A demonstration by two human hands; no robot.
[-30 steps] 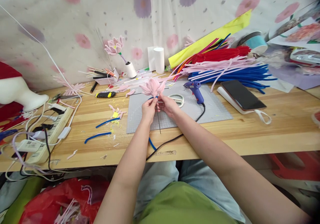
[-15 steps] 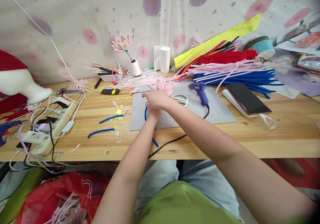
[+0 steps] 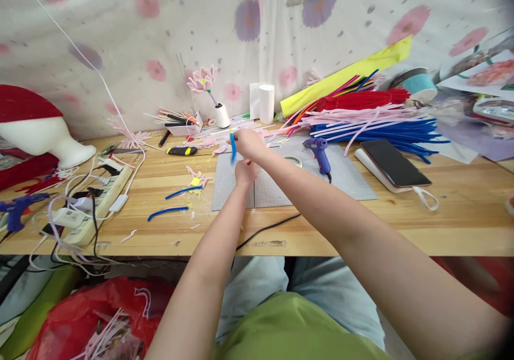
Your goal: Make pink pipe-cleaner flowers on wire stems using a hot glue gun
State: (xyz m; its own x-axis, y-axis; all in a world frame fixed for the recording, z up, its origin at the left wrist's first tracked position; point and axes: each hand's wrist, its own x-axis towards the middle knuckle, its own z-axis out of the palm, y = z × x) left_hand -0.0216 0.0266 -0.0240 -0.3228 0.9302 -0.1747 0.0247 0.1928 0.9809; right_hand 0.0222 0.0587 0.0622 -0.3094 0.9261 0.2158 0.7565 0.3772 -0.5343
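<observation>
My right hand (image 3: 250, 144) is closed over the cutting mat, and one end of a blue pipe cleaner (image 3: 233, 149) hangs from its fingers, blurred by motion. Just below and nearer to me, my left hand (image 3: 245, 172) is curled shut; what it grips is hidden. Pink petals (image 3: 263, 134) show only a little behind my right hand. On the grey cutting mat (image 3: 273, 188), partly covered by my right forearm, lie the scissors' pale handles (image 3: 294, 160). A blue glue gun (image 3: 319, 154) rests to the right of them.
Two cut blue pipe cleaners (image 3: 167, 212) and pink scraps (image 3: 198, 177) lie left of the mat. Bundled pipe cleaners (image 3: 377, 132) and a phone (image 3: 395, 163) are at right. Behind stand a finished pink flower (image 3: 203, 80) and a white roll (image 3: 266, 104). A power strip (image 3: 100, 202) sits left.
My right hand has moved up and slightly left, with the blue pipe cleaner raised from beside my left wrist. The pink petals are now mostly covered. The view has tilted slightly.
</observation>
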